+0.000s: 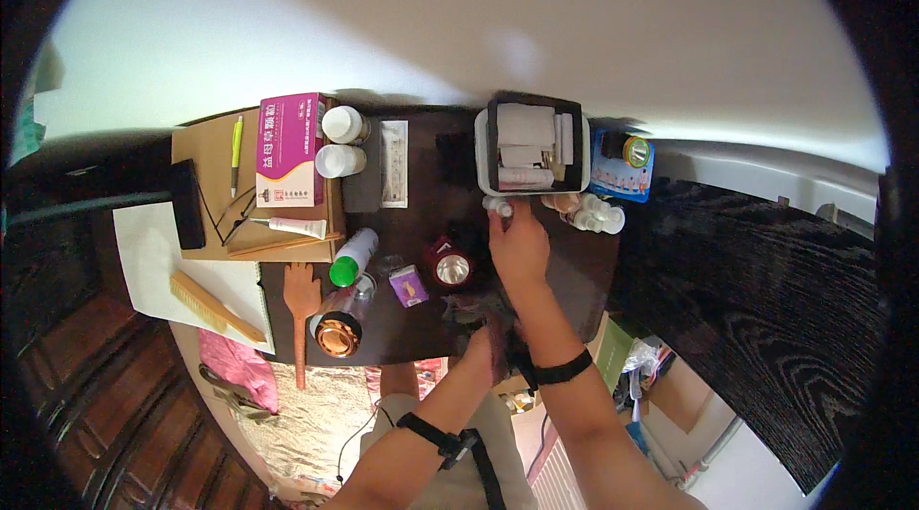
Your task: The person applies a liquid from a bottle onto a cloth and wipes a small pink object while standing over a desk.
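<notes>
My right hand [518,241] reaches to the front of a white bin with a dark liner [482,165], its fingers around a small clear bottle [497,206]. Nearer to me, my left hand [490,348] is at the table's front edge, beside a blurred dark item [470,313]; whether it grips this is unclear. White packets [526,124] and tubes lie in the bin. Just right of my right hand are several small clear and white bottles [592,213]. A dark red flashlight [451,266] and a small purple box [408,287] are to the left of my hands.
Leftward are a spray can with a green cap [353,259], a bottle with a copper-coloured lid [339,334], a hand-shaped wooden back scratcher [300,302], a brush [208,302], a purple medicine box [289,151] on cardboard, and two white-capped bottles [344,124]. A blue card [614,176] lies right of the bin.
</notes>
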